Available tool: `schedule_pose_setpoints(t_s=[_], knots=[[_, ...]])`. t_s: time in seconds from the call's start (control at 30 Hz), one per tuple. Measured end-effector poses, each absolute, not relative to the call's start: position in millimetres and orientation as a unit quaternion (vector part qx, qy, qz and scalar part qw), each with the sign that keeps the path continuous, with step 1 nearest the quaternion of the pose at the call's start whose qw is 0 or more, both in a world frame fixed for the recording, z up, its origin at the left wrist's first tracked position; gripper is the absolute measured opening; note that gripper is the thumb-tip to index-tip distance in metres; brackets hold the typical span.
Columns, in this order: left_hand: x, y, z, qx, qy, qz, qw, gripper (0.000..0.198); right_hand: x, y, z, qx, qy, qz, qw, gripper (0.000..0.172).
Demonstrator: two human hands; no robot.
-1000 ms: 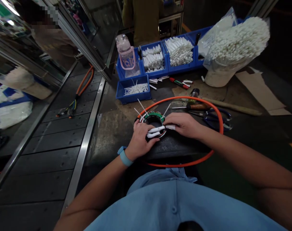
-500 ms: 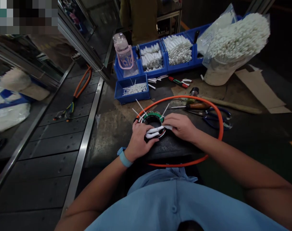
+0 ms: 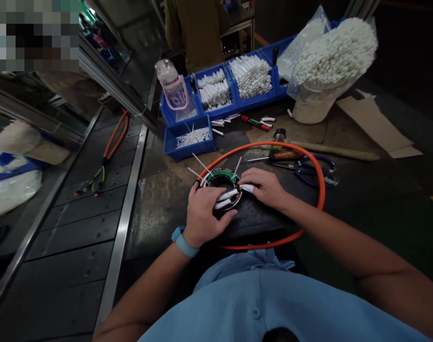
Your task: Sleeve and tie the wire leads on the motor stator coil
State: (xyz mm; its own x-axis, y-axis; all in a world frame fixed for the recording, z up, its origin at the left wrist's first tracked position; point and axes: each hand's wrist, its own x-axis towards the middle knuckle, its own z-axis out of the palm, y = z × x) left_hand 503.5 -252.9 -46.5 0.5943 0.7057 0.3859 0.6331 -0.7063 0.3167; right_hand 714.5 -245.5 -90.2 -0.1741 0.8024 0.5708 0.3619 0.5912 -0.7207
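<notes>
The left hand [image 3: 202, 211] pinched white insulating sleeves [image 3: 226, 198] against a round green-wound stator ring [image 3: 220, 179]; opposite, the right hand [image 3: 264, 187] gripped another white sleeve end [image 3: 247, 188].

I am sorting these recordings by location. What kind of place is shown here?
Probably a factory assembly station: blue bins of white sleeves, a conveyor belt alongside, and both hands on a wound stator ring.

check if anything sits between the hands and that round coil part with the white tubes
Nothing visible does. The left hand rests on the round coil part and its white tubes; the right hand touches its right edge.
</notes>
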Motion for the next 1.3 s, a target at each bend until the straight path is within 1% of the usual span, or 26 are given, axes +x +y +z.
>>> schedule_pose_setpoints(t_s=[0.13, 0.3, 0.47, 0.6, 0.7, 0.8, 0.87, 0.93, 1.03, 1.07, 1.13, 1.2, 1.23, 1.3], knots=[[522, -254, -49, 0.866, 0.422, 0.265, 0.032, 0.016, 718, -244, -80, -0.382, -0.77, 0.216, 0.463, 0.015], [532, -249, -53, 0.851, 0.46, 0.253, 0.023, 0.017, 721, -232, -78, -0.386, -0.751, 0.273, 0.461, 0.01], [534, -248, -49, 0.846, 0.469, 0.252, 0.021, 0.014, 727, -220, -80, -0.342, -0.748, 0.338, 0.458, 0.007], [535, -249, -50, 0.848, 0.462, 0.26, 0.009, 0.014, 731, -214, -71, -0.338, -0.772, 0.349, 0.411, 0.005], [537, -250, -53, 0.851, 0.454, 0.263, -0.008, 0.015, 728, -212, -53, -0.337, -0.824, 0.308, 0.336, 0.007], [540, -253, -55, 0.855, 0.449, 0.256, -0.027, 0.017, 722, -213, -37, -0.347, -0.878, 0.215, 0.249, 0.012], [541, -254, -54, 0.857, 0.452, 0.246, -0.027, 0.019, 719, -217, -34, -0.355, -0.895, 0.158, 0.221, 0.014], [538, -254, -50, 0.86, 0.455, 0.232, -0.01, 0.019, 719, -226, -41, -0.361, -0.889, 0.129, 0.248, 0.017], [527, -253, -42, 0.883, 0.431, 0.186, 0.028, 0.02, 718, -246, -66, -0.373, -0.847, 0.124, 0.358, 0.024], [522, -253, -39, 0.894, 0.414, 0.167, 0.034, 0.023, 717, -253, -75, -0.377, -0.831, 0.118, 0.391, 0.028], [514, -251, -36, 0.913, 0.383, 0.137, 0.026, 0.04, 713, -268, -92, -0.388, -0.811, 0.083, 0.43, 0.035], [509, -250, -36, 0.919, 0.38, 0.108, 0.002, 0.052, 708, -279, -101, -0.399, -0.811, 0.038, 0.426, 0.04], [509, -250, -36, 0.919, 0.384, 0.087, -0.01, 0.052, 706, -283, -102, -0.402, -0.818, 0.021, 0.412, 0.041], [512, -251, -36, 0.918, 0.393, 0.039, -0.029, 0.046, 704, -287, -95, -0.409, -0.832, 0.011, 0.375, 0.04]])
